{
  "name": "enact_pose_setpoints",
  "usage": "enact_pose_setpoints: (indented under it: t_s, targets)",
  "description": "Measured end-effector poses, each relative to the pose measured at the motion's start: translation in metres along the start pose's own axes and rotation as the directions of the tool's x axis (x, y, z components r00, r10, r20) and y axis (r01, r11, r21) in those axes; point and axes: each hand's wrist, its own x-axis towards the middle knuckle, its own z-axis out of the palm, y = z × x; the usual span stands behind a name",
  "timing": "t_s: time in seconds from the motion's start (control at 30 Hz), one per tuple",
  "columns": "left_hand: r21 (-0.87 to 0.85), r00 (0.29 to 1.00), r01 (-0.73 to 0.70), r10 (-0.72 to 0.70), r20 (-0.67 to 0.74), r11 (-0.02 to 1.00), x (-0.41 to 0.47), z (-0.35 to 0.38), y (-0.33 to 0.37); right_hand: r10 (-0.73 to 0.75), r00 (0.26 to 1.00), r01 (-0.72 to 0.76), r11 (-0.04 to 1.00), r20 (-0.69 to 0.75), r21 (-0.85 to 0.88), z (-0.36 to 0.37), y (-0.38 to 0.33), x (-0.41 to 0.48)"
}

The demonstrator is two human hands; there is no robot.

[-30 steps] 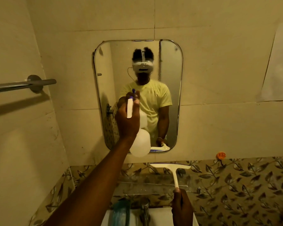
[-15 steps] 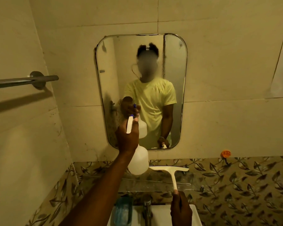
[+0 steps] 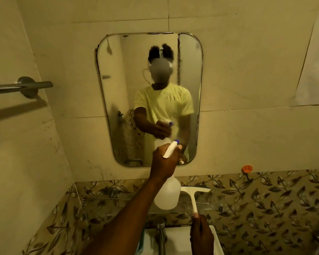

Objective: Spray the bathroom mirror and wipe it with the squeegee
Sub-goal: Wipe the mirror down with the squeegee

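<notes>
A rounded rectangular mirror (image 3: 118,74) hangs on the tiled wall ahead, with a misty film over its surface. My left hand (image 3: 164,163) grips the neck of a white translucent spray bottle (image 3: 167,196), whose blue-tipped nozzle points at the mirror's lower right part. My right hand (image 3: 201,234) holds a white squeegee (image 3: 192,196) by its handle, blade up, below the mirror and just right of the bottle. The mirror reflects a person in a yellow shirt holding the bottle.
A metal towel bar (image 3: 20,86) juts from the left wall. A glass shelf (image 3: 206,202) runs below the mirror, over a tap (image 3: 160,229) and white basin (image 3: 179,238). An orange hook (image 3: 246,169) and a paper sheet (image 3: 315,67) sit on the right wall.
My left hand with the spray bottle has dropped from the mirror's middle to its lower right part. The squeegee hand stays low over the basin.
</notes>
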Motion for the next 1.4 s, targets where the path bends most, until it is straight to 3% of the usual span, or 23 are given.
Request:
enact_pose_setpoints:
  t_s: [0.1, 0.37, 0.57, 0.73, 0.83, 0.9, 1.03, 1.13, 1.23, 1.4]
  targets:
    - [0.022, 0.999, 0.013, -0.012, -0.046, 1.000, -0.007, 0.005, -0.005, -0.031, 0.999, 0.032, 0.999, 0.007, -0.020, -0.002, 0.004, 0.000]
    - [0.063, 0.984, 0.146, -0.152, 0.090, 0.987, -0.032, -0.001, -0.037, -0.021, 0.999, 0.021, 1.000, 0.027, -0.015, -0.001, 0.016, 0.002]
    - [0.141, 0.958, 0.221, -0.188, -0.217, 0.965, -0.058, -0.018, -0.063, -0.017, 0.999, 0.019, 0.999, 0.043, -0.044, 0.002, 0.025, -0.007]
    - [0.091, 0.919, 0.232, -0.188, -0.347, 0.968, -0.063, -0.041, -0.071, 0.013, 0.997, -0.012, 1.000, 0.073, -0.020, 0.001, 0.024, -0.012]
    - [0.100, 0.854, 0.328, -0.249, -0.458, 0.940, -0.065, -0.059, -0.079, 0.008, 0.997, -0.010, 1.000, 0.082, 0.022, 0.000, 0.015, -0.018]
    - [0.102, 0.848, 0.344, -0.262, -0.461, 0.934, -0.066, -0.067, -0.081, 0.000, 0.998, -0.006, 0.996, 0.070, 0.092, -0.008, 0.002, -0.021]
    - [0.101, 0.883, 0.283, -0.218, -0.415, 0.954, -0.074, -0.088, -0.081, -0.088, 0.994, 0.071, 0.973, 0.070, 0.220, -0.028, -0.046, -0.018]
    - [0.071, 0.876, 0.269, -0.214, -0.431, 0.960, -0.074, -0.108, -0.083, -0.242, 0.967, 0.207, 0.931, 0.082, 0.302, -0.039, -0.117, -0.003]
    - [0.066, 0.873, 0.243, -0.188, -0.449, 0.968, -0.062, -0.121, -0.075, -0.492, 0.869, 0.444, 0.827, 0.060, 0.345, -0.044, -0.209, 0.027]
    - [0.084, 0.897, 0.172, -0.121, -0.424, 0.982, -0.038, -0.120, -0.053, -0.646, 0.760, 0.625, 0.699, -0.071, 0.347, -0.052, -0.352, 0.063]
